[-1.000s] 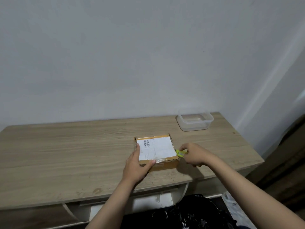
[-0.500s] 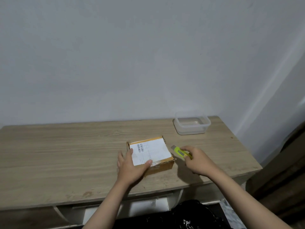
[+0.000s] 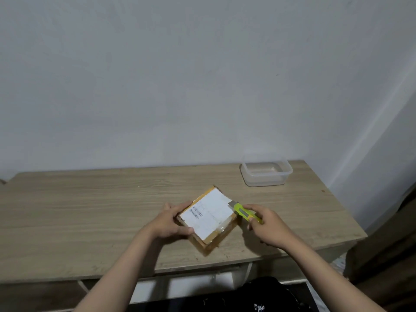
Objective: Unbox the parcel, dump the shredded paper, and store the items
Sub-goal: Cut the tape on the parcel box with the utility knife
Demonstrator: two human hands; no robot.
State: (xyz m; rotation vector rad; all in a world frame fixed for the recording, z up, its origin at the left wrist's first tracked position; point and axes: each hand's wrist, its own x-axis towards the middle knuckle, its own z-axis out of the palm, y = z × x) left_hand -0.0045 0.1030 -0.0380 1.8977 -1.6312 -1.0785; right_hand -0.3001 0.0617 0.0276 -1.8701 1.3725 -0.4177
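Currently the parcel (image 3: 208,218), a small flat cardboard box with a white shipping label (image 3: 208,212) covering most of its top face, sits on the wooden table (image 3: 90,210) near the front edge, turned so that one corner points toward the person. Clear tape is visible along the near right edge of the box, and a barcode is printed on the left part of the label. The left hand (image 3: 173,222) grips the left side of the parcel: the thumb lies over the near corner of the top face, and the fingers curl around the far left edge. The right hand (image 3: 267,227) holds a yellow-green utility knife (image 3: 244,212) with its fingers wrapped around the rear of the handle. The grey front end of the knife rests at the right edge of the label; whether a blade is extended cannot be determined. A clear plastic container (image 3: 266,171), without a lid, stands at the far right of the table, well apart from the parcel and close to the white wall (image 3: 202,75). Below the front edge of the table, a dark black object (image 3: 265,293) with small white markings is partly visible; what it is cannot be told.
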